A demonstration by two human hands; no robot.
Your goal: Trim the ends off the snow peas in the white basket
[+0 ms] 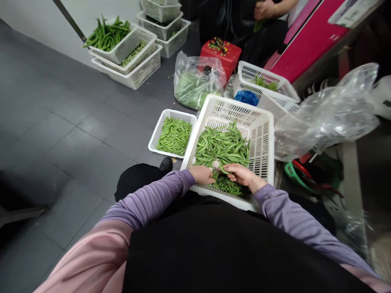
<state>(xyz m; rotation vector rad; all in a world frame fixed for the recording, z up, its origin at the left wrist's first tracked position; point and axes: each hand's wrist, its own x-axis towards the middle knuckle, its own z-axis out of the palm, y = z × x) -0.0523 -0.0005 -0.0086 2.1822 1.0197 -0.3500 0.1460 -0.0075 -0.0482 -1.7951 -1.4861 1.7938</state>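
Observation:
A large white plastic basket (262, 140) stands right in front of me, with a heap of green pea pods (224, 144) in its far part. Trimmed ends and strings (227, 185) lie in a darker pile at its near side. My right hand (242, 176) is closed on a pea pod (225, 168) over that pile, pinching it between thumb and fingers. Just to its left, my left hand (202, 174) is over the basket with its fingers curled together; whatever they may hold is hidden. A smaller white basket (152, 143) of pods (174, 135) stands to the left of the large one.
Beyond the baskets are a plastic bag of green vegetables (195, 87) and a red stool (227, 61) with scraps. Stacked baskets (134, 77) stand by the wall. Another person's hand (265, 9) holds greens at the back. Clear plastic bags (324, 118) crowd the right side.

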